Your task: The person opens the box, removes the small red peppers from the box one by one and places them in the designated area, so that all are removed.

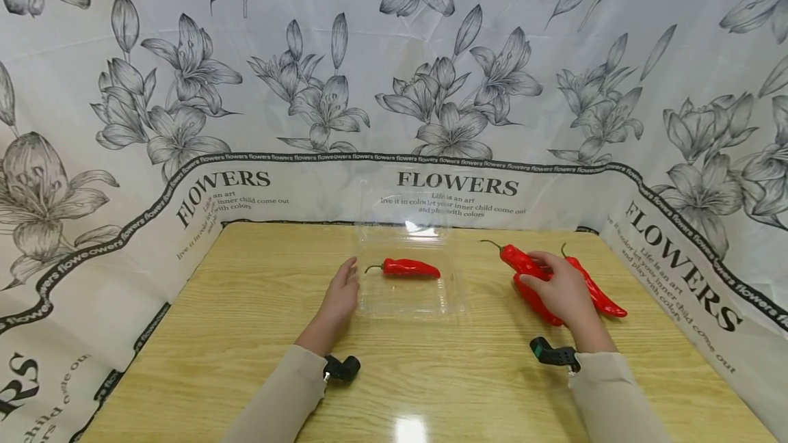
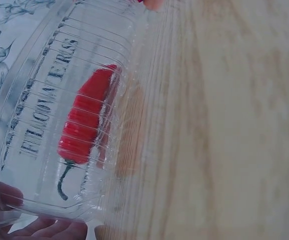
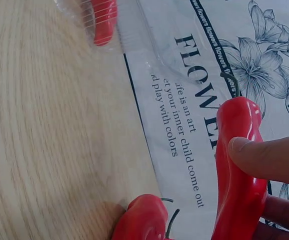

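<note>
A clear plastic clamshell box (image 1: 455,292) stands with its lid raised at the back. One red chili pepper (image 1: 411,268) with a dark green stem lies inside it. My left hand (image 1: 340,296) holds the box's left edge, thumb and fingers at its corner in the left wrist view. At the right, my right hand (image 1: 563,289) grips another red pepper (image 3: 239,150) between thumb and fingers, lifted above the table. Below and beside that hand lie more red peppers, one nearer the box (image 1: 537,303) and one to its right (image 1: 597,289).
The wooden table (image 1: 406,368) carries the box and the peppers. A white cloth (image 1: 455,122) printed with flowers and lettering walls in the back and both sides. A small black wrist camera (image 1: 341,368) sits on the left wrist, another (image 1: 554,354) on the right.
</note>
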### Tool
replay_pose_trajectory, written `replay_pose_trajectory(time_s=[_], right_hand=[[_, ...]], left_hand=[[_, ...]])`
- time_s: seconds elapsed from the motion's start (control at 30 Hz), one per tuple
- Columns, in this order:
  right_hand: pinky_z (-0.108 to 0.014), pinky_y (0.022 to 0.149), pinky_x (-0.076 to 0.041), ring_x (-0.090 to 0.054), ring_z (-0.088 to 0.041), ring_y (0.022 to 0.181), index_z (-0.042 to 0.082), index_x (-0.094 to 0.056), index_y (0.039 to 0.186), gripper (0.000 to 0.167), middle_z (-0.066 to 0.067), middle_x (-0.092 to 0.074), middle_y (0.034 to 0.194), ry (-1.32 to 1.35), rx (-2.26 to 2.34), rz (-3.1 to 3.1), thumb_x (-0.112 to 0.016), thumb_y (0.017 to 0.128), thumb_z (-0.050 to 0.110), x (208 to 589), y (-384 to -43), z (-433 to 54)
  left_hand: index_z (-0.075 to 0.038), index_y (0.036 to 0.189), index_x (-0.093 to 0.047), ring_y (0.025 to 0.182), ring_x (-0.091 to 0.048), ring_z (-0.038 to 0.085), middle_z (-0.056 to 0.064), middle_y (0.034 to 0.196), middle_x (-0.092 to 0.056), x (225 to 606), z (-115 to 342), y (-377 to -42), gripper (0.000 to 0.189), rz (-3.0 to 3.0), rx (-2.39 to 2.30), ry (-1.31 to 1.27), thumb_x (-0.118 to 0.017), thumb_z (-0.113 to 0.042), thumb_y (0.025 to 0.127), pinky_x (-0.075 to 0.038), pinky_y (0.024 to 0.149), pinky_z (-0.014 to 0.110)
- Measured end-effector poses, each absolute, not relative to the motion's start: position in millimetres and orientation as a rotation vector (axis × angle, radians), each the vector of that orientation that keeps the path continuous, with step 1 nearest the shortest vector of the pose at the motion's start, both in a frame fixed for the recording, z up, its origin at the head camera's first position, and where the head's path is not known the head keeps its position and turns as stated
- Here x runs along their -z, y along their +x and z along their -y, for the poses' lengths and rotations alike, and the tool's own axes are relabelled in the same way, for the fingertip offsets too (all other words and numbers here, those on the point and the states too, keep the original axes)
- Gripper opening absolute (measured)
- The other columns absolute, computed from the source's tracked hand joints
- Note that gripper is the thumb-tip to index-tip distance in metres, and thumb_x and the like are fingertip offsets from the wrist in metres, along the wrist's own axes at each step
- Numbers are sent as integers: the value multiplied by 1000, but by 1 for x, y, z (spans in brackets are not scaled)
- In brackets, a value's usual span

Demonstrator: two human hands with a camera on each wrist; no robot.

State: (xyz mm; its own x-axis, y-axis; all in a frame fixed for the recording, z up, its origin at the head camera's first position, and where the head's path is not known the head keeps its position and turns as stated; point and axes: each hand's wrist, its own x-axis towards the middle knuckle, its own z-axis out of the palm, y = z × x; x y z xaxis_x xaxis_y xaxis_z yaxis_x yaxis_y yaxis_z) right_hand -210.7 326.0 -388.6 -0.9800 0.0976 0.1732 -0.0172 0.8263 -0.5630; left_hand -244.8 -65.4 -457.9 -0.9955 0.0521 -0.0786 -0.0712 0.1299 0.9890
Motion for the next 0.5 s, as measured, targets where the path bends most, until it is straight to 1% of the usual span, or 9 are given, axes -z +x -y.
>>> replay_pose_trajectory(time_s=[0.2,0.5], right_hand=[[-59,90,-42,-50,-41,113,5,-48,139,56,-25,-54,133,-119,-781,2779,-67,90,27,396,-210,-335],[-65,95,-39,-47,-49,116,1,-50,135,55,-31,-51,132,-194,-691,2784,-68,89,25,407,-210,-346]], left_hand=[[-22,154,-25,147,-23,33,11,159,-28,458,66,-246,51,-2307,-2006,-18,-32,-17,104,-19,119,54],[-23,154,-25,147,-23,34,11,159,-28,460,66,-246,51,-2302,-2016,-12,-33,-16,104,-20,119,54]])
